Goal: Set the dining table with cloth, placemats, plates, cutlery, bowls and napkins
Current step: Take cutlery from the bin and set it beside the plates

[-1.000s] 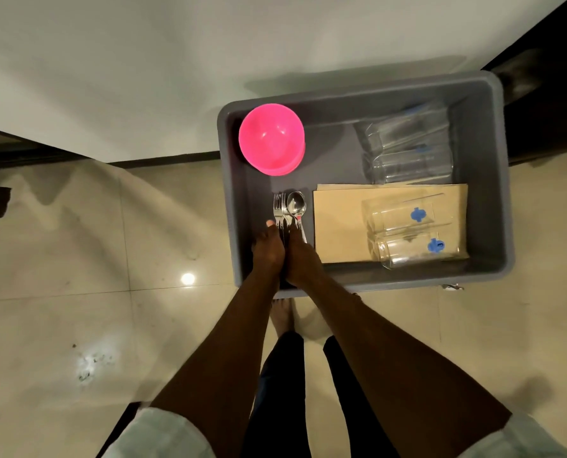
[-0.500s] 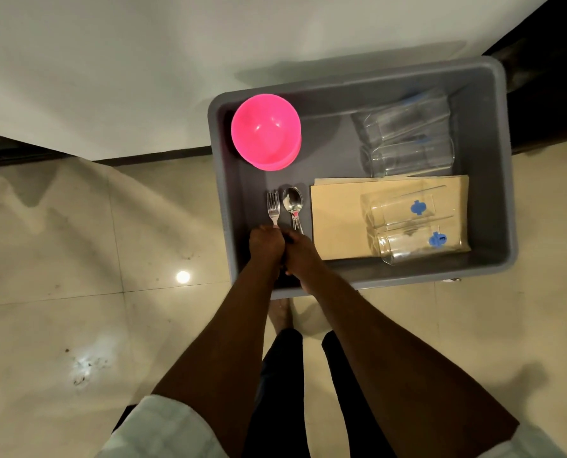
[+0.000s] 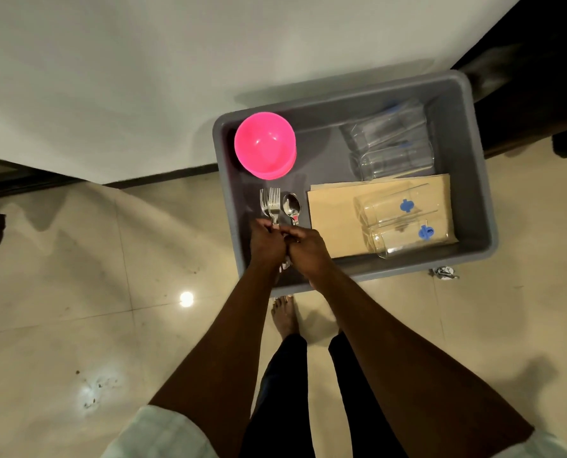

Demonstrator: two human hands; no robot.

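Head cam: my left hand (image 3: 267, 241) & right hand (image 3: 308, 249) meet mid-frame inside the grey plastic tub (image 3: 480, 180), both gripping handles of the steel forks (image 3: 270, 204) & spoon (image 3: 291, 205). Pink plastic bowl (image 3: 265, 145) sits above them; tan placemats (image 3: 333, 219) w/ clear glasses (image 3: 397, 208) at right.

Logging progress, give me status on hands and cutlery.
Left hand and right hand both gripping cutlery handles inside grey bin. Nothing in the way.

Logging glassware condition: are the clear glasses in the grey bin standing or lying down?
Lying down. All four glasses in the grey bin show their long sides, two resting on tan mats.
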